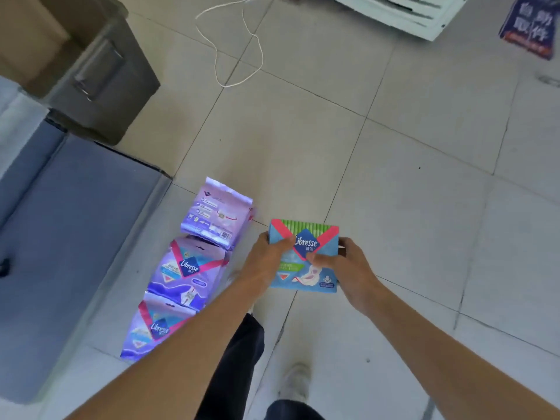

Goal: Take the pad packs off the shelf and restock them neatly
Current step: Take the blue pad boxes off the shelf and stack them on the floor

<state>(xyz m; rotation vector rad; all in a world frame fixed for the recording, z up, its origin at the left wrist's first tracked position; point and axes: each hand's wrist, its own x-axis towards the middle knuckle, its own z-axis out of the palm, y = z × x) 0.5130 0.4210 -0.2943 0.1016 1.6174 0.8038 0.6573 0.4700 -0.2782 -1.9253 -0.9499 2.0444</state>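
I hold a blue Libresse pad pack (306, 268) with a green top and pink stripes above the tiled floor. My left hand (266, 259) grips its left edge and my right hand (342, 265) grips its right side, thumb across the front. To the left, three purple pad packs lie in a row on the floor: the far one (216, 213) shows its back, the middle one (188, 271) and the near one (154, 325) show their fronts. My left forearm covers part of the near pack.
A grey-blue shelf base (69, 225) runs along the left. A dark metal cabinet (100, 83) carrying a cardboard box (33, 28) stands at the back left. A white cord (236, 50) loops on the floor. A white panel (403, 10) and a blue sign (530, 25) lie far right. My legs and shoes are below.
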